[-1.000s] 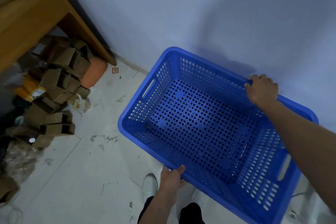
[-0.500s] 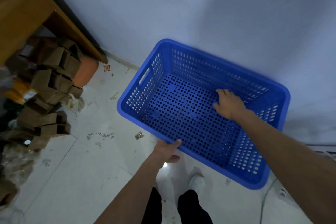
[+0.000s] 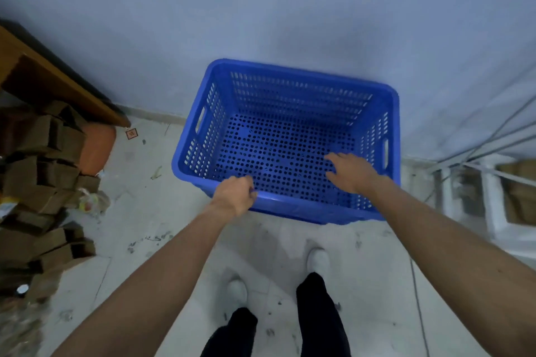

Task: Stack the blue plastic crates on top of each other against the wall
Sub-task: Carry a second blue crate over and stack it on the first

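- blue plastic crate (image 3: pixel 290 136) sits on the floor (image 3: pixel 162 206), far side at the wall (image 3: pixel 261 9).
- left hand (image 3: pixel 233 195) grips the near rim; right hand (image 3: pixel 349 172) hangs spread inside.
- looks light and stiff; better hold the side slots.

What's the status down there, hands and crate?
Left hand gripping near rim of blue crate. Right hand open, inside crate. Crate on floor, far side at wall. Cardboard boxes off to the left, nothing blocking.

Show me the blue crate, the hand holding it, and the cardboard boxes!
blue crate (image 3: pixel 293 82): head view, far wall.
left hand (image 3: pixel 234 195): head view, back of the hand.
cardboard boxes (image 3: pixel 43 136): head view, a box in the pile.
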